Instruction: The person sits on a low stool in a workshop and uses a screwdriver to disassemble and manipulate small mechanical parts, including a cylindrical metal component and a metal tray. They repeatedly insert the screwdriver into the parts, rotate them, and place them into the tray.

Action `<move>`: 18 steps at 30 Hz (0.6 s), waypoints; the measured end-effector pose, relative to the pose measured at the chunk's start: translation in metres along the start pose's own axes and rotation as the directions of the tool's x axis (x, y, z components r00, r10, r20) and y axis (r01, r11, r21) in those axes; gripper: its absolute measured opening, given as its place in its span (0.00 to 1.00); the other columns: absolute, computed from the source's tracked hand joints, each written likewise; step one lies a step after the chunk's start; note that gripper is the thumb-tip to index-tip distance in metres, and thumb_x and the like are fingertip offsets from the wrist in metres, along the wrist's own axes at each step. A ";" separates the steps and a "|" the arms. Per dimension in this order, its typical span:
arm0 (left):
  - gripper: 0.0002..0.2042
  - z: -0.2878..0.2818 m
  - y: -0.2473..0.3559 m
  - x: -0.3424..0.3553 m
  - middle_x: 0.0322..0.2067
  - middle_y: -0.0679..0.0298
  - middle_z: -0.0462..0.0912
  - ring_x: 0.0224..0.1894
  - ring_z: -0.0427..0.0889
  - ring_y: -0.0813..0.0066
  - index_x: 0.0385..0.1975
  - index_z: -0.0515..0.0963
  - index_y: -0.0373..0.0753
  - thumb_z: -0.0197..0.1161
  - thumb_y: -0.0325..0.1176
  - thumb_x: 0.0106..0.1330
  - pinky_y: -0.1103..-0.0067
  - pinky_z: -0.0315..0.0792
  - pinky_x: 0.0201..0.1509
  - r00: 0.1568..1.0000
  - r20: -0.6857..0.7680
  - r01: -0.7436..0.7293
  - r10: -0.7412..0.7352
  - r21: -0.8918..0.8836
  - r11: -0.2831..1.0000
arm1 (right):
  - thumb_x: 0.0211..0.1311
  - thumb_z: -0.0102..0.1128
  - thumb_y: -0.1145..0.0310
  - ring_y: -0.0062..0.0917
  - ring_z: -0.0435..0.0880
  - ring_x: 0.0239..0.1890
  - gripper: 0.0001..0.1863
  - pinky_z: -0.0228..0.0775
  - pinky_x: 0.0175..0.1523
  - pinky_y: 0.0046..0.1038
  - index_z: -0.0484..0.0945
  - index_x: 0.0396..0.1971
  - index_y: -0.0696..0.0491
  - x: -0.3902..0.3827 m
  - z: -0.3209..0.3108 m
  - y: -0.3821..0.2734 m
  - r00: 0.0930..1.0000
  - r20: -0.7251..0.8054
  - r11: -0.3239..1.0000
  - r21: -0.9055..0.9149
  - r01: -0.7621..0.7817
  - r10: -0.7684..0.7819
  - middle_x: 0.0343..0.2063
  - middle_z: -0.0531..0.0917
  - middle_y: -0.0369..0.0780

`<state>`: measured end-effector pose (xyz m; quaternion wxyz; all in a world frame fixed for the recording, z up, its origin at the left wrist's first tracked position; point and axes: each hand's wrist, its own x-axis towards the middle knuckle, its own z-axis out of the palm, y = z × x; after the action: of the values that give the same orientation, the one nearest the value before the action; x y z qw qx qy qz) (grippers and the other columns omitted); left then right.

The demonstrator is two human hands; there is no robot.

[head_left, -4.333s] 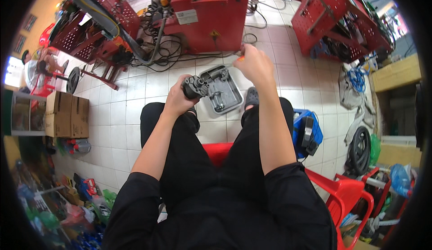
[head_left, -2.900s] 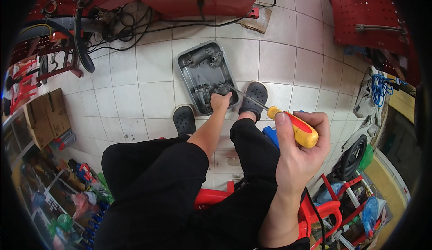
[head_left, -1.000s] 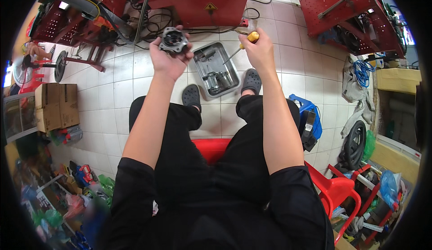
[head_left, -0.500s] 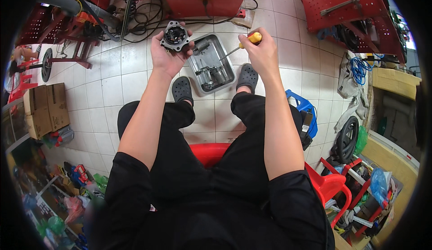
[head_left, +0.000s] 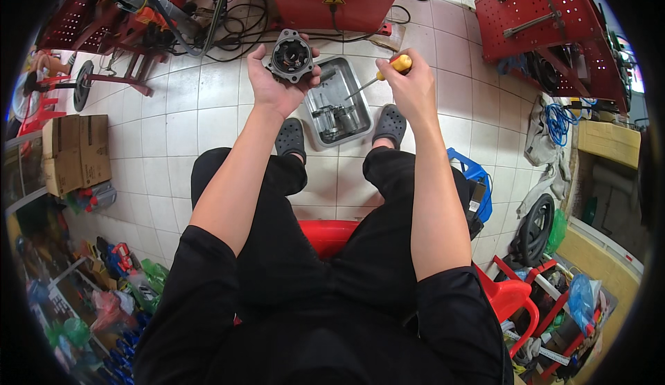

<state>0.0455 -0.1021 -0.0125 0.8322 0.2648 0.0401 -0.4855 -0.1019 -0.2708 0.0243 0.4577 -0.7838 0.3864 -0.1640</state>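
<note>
My left hand (head_left: 275, 97) is closed around a grey metal housing (head_left: 285, 75) with a flanged rim, its round opening facing up. Copper-coloured and dark parts show inside, too small to name. My right hand (head_left: 417, 93) grips a screwdriver (head_left: 401, 62) by its yellow and red handle. The thin shaft slants down and left over a grey metal tray (head_left: 337, 84) on the floor, apart from the housing. Cylindrical metal parts (head_left: 341, 119) lie in the tray's near half. Its far left corner is hidden behind my left hand and the housing.
My shoes flank the tray on white tiles. A red machine (head_left: 332, 18) with black cables stands ahead. At right are a red perforated cart (head_left: 516, 21) and a blue case (head_left: 478, 174). Cardboard boxes (head_left: 76, 153) stand at left. A red chair (head_left: 509, 295) is at lower right.
The whole view has shifted slightly. My left hand and the housing have moved a little right over the tray's edge. Both hands keep their hold on the housing and the screwdriver.
</note>
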 end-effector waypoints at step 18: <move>0.22 -0.008 -0.003 0.011 0.43 0.56 0.76 0.45 0.75 0.61 0.46 0.68 0.38 0.39 0.52 0.69 0.73 0.64 0.42 0.957 -0.239 -0.149 0.166 0.088 0.985 | 0.50 0.64 0.55 0.42 0.80 0.36 0.18 0.71 0.40 0.38 0.80 0.33 0.54 -0.007 0.010 0.013 0.997 0.008 0.934 -0.351 -0.070 0.077 0.29 0.82 0.46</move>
<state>0.0503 -0.1082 -0.0238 0.8472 0.3538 0.1047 -0.3823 -0.1061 -0.2633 0.0089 0.3209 -0.8394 0.4335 -0.0671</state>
